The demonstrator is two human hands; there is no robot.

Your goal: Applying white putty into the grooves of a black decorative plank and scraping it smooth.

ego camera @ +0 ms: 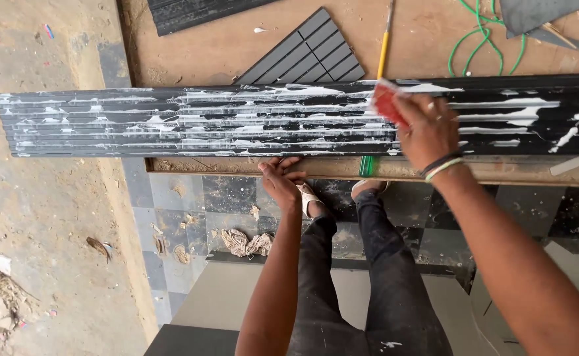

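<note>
Black fluted panel (pixel 236 122), long and narrow, lies across the desk (pixel 203 46) from far left to the right frame edge, its left end overhanging past the desk's edge above the dusty concrete floor (pixel 39 198). The panel's surface is ribbed lengthwise and streaked with white paste, thick in the middle, patchier toward the right. Its near edge runs along the desk's near edge.

On the left, bare floor with scraps and litter, open room there. Nearer, a strip of grey and dark tiles (pixel 184 204) with a crumpled rag (pixel 246 242) lying on them.

The left hand (pixel 281 177) sits at the panel's near edge, fingers curled up under the desk lip, gripping the edge; how tightly it grips cannot be told. Below it, the person's legs in dark trousers (pixel 362 277) and sandalled feet.

Far side of the desk: a dark ribbed offcut (pixel 309 53) cut at an angle, just behind the panel, and another dark grooved piece (pixel 197 13) at the top edge. A yellow-handled tool (pixel 384 53) stands beyond the panel, with a green part (pixel 366 165) showing at the near edge.

The right hand (pixel 428 128) rests on top of the panel right of centre, clenched on a red scraper (pixel 387 104) pressed flat to the pasted ribs; a band is worn at the wrist. Motion blur on hand.

Far right: green cord (pixel 484 39) looped on the desk, and a grey sheet offcut (pixel 533 13) at the corner.
</note>
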